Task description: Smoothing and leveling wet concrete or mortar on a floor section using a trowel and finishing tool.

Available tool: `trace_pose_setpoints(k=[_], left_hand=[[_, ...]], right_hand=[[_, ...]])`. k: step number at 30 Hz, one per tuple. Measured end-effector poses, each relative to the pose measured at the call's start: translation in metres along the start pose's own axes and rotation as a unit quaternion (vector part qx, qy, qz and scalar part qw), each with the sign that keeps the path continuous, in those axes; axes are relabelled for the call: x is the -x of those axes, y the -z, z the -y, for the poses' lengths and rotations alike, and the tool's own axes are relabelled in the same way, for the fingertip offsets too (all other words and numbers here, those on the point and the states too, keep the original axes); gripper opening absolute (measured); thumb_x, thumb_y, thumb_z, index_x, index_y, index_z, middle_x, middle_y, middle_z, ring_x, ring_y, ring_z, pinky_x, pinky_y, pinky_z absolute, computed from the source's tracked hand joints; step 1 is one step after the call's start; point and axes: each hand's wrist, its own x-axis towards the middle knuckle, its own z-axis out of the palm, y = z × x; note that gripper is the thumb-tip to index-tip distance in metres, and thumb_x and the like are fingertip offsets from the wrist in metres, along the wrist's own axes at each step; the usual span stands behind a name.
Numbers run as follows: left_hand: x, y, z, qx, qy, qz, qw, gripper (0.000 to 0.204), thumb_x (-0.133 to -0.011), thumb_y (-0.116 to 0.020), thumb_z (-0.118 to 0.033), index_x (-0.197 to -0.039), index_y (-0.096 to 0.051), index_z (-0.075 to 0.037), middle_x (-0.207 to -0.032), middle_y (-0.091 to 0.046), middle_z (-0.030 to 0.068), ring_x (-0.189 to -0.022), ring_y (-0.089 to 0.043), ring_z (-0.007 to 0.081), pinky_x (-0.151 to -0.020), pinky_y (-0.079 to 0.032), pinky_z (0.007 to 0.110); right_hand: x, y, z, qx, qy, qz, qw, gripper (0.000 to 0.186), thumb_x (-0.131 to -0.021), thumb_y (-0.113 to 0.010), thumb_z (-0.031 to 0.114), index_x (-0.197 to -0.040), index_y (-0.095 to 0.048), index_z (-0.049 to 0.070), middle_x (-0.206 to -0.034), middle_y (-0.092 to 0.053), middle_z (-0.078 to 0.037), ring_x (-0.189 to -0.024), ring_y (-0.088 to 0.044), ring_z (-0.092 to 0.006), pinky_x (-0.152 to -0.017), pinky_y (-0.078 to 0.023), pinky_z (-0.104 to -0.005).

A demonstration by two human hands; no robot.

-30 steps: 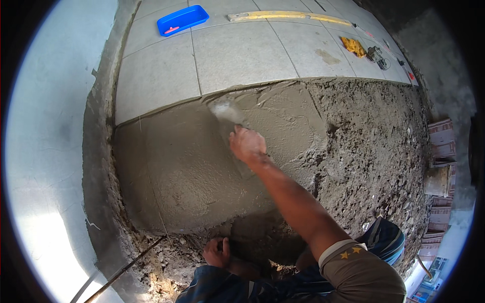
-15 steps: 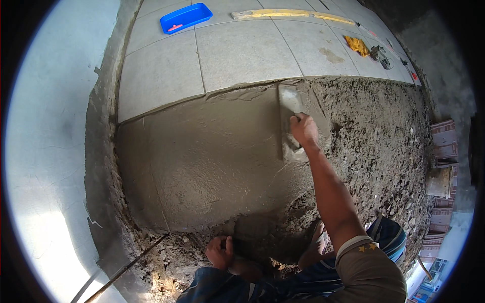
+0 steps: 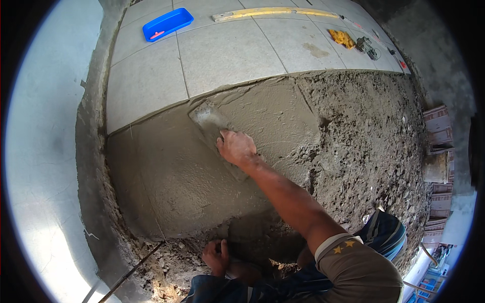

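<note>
My right hand point(image 3: 238, 148) is wrapped round the grip of a rectangular plastering trowel point(image 3: 208, 117). The trowel lies on the wet grey mortar point(image 3: 172, 171), tilted across it, with its far end close to the edge of the laid floor tiles point(image 3: 227, 55). Part of its blade is hidden under my hand and forearm. Close to my knees, my left hand point(image 3: 216, 257) rests with its fingers curled in and nothing visible in them. It is beside the near edge of the mortar bed.
A blue tray point(image 3: 168, 24) with a small pink item, a yellow spirit level point(image 3: 275, 12) and a yellow cloth point(image 3: 342, 39) lie on the tiles. Rough mortar point(image 3: 364, 136) spreads to the right. A wall point(image 3: 45, 141) bounds the left; a thin rod point(image 3: 132, 272) lies near it.
My right hand has swept the trowel leftward over the mortar and turned it aslant. Smoothed mortar now shows where it was. My left hand stays low near my knees; the view has shifted slightly.
</note>
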Motion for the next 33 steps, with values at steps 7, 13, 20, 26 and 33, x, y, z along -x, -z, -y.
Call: trace_pose_setpoints(k=[7, 13, 20, 26, 33], left_hand=[[0.003, 0.002, 0.000, -0.049, 0.038, 0.019, 0.998, 0.019, -0.088, -0.077, -0.030, -0.082, -0.073, -0.012, -0.073, -0.069, 0.0121, -0.069, -0.067, 0.0351, -0.062, -0.053, 0.046], [0.001, 0.003, 0.001, -0.007, 0.025, 0.014, 1.000, 0.020, -0.088, -0.077, -0.027, -0.081, -0.073, -0.010, -0.071, -0.068, 0.0127, -0.065, -0.067, 0.0327, -0.060, -0.051, 0.044], [0.002, 0.002, 0.003, -0.007, 0.006, 0.010, 1.000, 0.020, -0.089, -0.076, -0.027, -0.080, -0.072, -0.009, -0.070, -0.067, 0.0131, -0.065, -0.067, 0.0339, -0.059, -0.051, 0.044], [0.003, 0.002, 0.003, 0.000, -0.001, 0.002, 1.000, 0.018, -0.090, -0.075, -0.025, -0.080, -0.071, -0.010, -0.073, -0.068, 0.0128, -0.066, -0.066, 0.0354, -0.061, -0.052, 0.046], [0.002, 0.002, 0.002, -0.003, 0.011, 0.016, 1.000, 0.019, -0.090, -0.075, -0.025, -0.079, -0.071, -0.010, -0.073, -0.068, 0.0134, -0.067, -0.067, 0.0356, -0.061, -0.052, 0.046]], right_hand=[[-0.002, 0.052, -0.109, 0.046, -0.121, -0.145, 0.981, 0.038, -0.101, -0.050, 0.038, -0.113, -0.068, 0.007, -0.104, -0.074, -0.022, -0.098, -0.071, -0.0416, -0.086, -0.057, -0.0521], [0.039, 0.060, -0.105, -0.156, -0.059, -0.168, 0.972, 0.049, -0.098, -0.058, 0.036, -0.135, -0.062, 0.003, -0.104, -0.074, -0.023, -0.093, -0.073, -0.0427, -0.083, -0.057, -0.0521], [0.022, -0.026, 0.037, -0.291, 0.116, -0.057, 0.948, 0.047, -0.102, -0.061, 0.040, -0.135, -0.061, 0.006, -0.117, -0.071, -0.022, -0.096, -0.073, -0.0370, -0.087, -0.057, -0.0449], [-0.005, -0.040, 0.056, -0.276, 0.079, -0.046, 0.957, 0.041, -0.102, -0.055, 0.033, -0.132, -0.060, 0.004, -0.115, -0.070, -0.027, -0.110, -0.065, -0.0471, -0.094, -0.053, -0.0521], [-0.011, 0.011, -0.065, -0.229, 0.046, -0.190, 0.954, 0.029, -0.098, -0.059, 0.030, -0.109, -0.067, 0.004, -0.102, -0.070, -0.027, -0.098, -0.068, -0.0471, -0.086, -0.055, -0.0516]])
